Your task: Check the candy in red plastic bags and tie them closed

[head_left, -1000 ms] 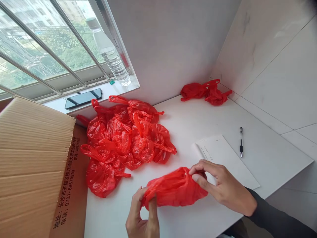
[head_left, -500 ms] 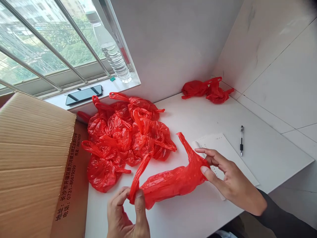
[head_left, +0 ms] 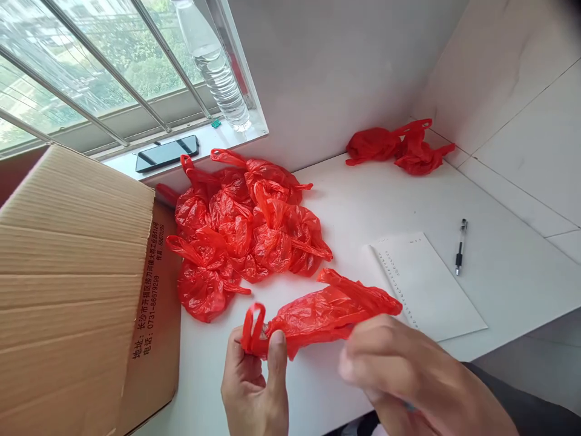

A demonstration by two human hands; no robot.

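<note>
A red plastic bag [head_left: 313, 312] stretches over the near part of the table. My left hand [head_left: 256, 375] pinches its left end between thumb and fingers, with one handle loop standing up above the grip. The bag's other handles point up and to the right. In front of its right end is my right hand [head_left: 403, 369], smeared by motion with its fingers bent; whether it touches the bag is unclear. Behind lies a heap of several knotted red plastic bags [head_left: 272, 242], their handles sticking out.
A cardboard box [head_left: 82, 284] stands at the left. On the sill are a phone [head_left: 167, 154] and a water bottle [head_left: 222, 79]. A notebook [head_left: 436, 290] and a pen [head_left: 460, 248] lie to the right. More red bags [head_left: 417, 151] rest against the back wall.
My right hand has come off the bag's right end and moved down toward me. My left hand keeps its pinch. The bag's right end has sunk, and the view has shifted slightly.
</note>
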